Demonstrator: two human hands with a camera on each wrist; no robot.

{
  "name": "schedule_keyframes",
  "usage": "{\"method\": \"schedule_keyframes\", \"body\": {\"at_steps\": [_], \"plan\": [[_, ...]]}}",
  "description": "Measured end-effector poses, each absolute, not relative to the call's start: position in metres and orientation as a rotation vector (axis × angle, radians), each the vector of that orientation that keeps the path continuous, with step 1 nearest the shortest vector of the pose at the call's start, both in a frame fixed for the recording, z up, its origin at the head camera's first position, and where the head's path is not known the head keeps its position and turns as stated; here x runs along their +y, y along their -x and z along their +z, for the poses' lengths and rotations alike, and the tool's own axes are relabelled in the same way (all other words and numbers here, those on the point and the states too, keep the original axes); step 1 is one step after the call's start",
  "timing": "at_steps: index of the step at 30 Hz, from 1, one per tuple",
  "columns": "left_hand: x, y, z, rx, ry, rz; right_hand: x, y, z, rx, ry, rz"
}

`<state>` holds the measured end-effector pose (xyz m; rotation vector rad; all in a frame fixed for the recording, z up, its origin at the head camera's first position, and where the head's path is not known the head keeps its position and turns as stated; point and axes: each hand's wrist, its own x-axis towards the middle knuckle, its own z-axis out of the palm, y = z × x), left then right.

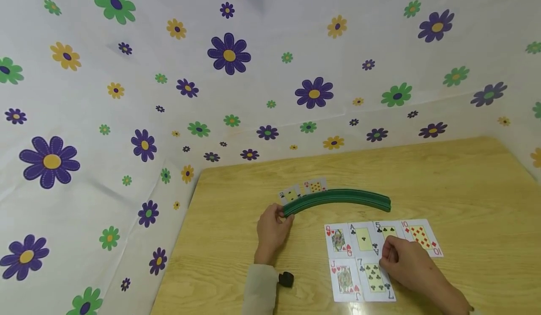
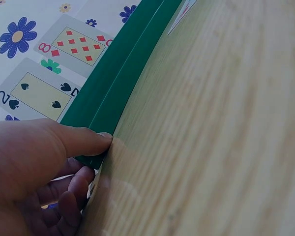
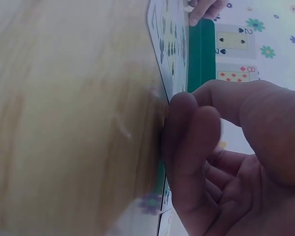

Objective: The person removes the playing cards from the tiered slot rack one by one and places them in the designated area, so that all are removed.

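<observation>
My left hand [image 1: 272,228] pinches the left end of a curved green card holder [image 1: 338,195], thumb on its near face. Behind the holder's rim stand a two of spades [image 2: 42,96] and an eight of diamonds [image 2: 77,46]. My right hand [image 1: 405,264] has its fingers curled, thumb and fingertips meeting at the upper right corner of the seven of clubs [image 1: 374,280]. That card lies beside the jack of hearts [image 1: 344,280]. Above them is a row with the queen of hearts [image 1: 338,241], ace of clubs [image 1: 362,239], partly covered five of clubs [image 1: 389,230] and ten of diamonds [image 1: 420,237].
Everything lies on a pale wooden table [image 1: 228,197]. A white flowered cloth [image 1: 270,85] hangs along its back and sides. On the left wrist sits a small black device [image 1: 286,279], next to a beige sleeve [image 1: 259,289].
</observation>
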<state>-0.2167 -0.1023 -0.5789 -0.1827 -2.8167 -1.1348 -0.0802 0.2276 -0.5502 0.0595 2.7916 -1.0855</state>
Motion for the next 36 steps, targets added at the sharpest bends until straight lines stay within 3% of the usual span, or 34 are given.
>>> {"method": "schedule_keyframes", "body": {"at_steps": [25,36], "plan": [[-0.102,0.215,-0.579,-2.84,0.153,-1.129,0.211,0.089,-0.539,2.883,0.006,-1.052],[-0.104,0.217,-0.578,-2.841,0.174,-1.101,0.204,0.121,-0.522,3.043,0.127,-1.049]]}}
